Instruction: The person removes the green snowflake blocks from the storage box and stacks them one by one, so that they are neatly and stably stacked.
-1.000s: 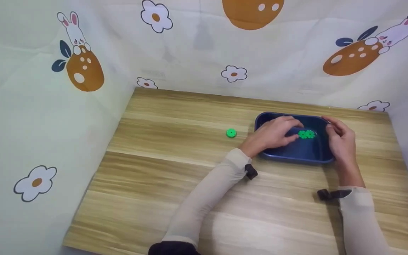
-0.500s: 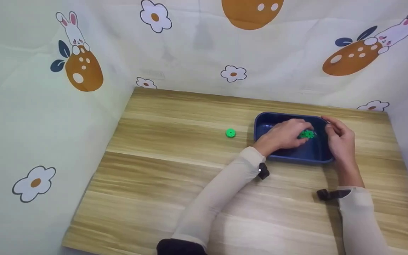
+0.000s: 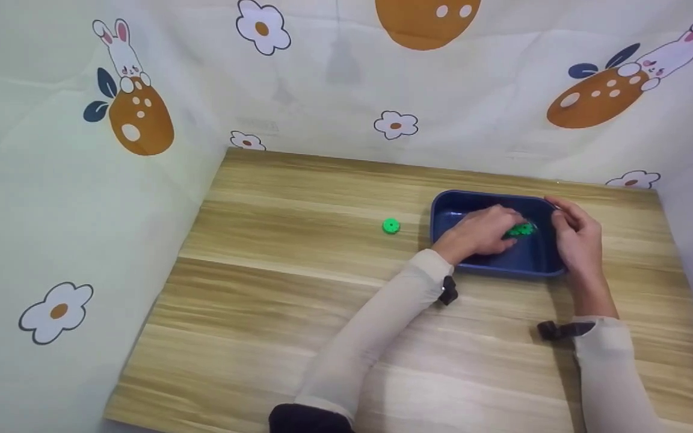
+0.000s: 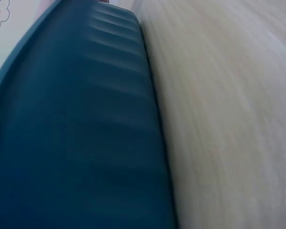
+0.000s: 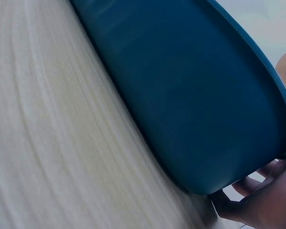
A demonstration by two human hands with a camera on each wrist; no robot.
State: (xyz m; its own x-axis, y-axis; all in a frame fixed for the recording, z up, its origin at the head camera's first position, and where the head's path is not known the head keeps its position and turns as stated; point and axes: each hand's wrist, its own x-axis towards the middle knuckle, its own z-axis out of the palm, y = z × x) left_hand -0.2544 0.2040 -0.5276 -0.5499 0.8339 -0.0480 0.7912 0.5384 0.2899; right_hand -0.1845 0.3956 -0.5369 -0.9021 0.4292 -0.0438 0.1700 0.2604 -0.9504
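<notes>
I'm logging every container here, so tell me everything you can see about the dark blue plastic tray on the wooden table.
The dark blue plastic tray is a shallow rectangle with rounded corners and a raised, smooth rim, apparently glossy. It sits flat on the light wooden table, toward the far right. Small bright green flower-shaped pieces lie inside. The left hand reaches over the near wall onto them; the right hand grips the right rim.

Both hands [image 3: 527, 234] reach into the blue tray [image 3: 443, 210] at green pieces [image 3: 521, 229].
</notes>
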